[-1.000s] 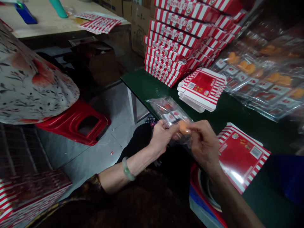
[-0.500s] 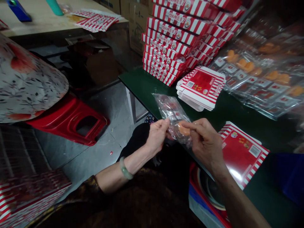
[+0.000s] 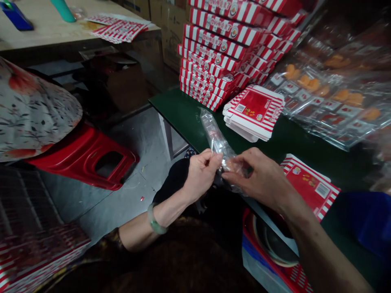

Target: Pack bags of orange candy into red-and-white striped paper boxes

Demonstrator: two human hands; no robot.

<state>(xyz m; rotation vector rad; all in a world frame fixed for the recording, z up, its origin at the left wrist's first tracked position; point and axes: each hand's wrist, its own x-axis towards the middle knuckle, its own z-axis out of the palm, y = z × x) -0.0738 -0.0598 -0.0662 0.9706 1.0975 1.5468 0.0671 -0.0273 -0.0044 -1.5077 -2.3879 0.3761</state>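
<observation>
Clear plastic packet (image 3: 217,140) pinched at its lower end between left hand (image 3: 200,173) and right hand (image 3: 259,177), both hands closed on it, above near edge of green desk (image 3: 183,112), flat striped cartons (image 3: 253,112) beyond, stacked boxes (image 3: 226,44) behind

The stacked boxes (image 3: 220,53) and flat cartons (image 3: 255,108) carry red and white stripes, and the cartons have a solid red panel in the middle. The surface (image 3: 180,108) is dark green. The clear bag (image 3: 214,136) shows bits of red and white inside. The stool (image 3: 91,156) is bright red and the bracelet (image 3: 152,219) pale green. The fabric (image 3: 33,110) is white with red flowers and grey leaves, and the transparent packs (image 3: 308,83) show orange pieces.
</observation>
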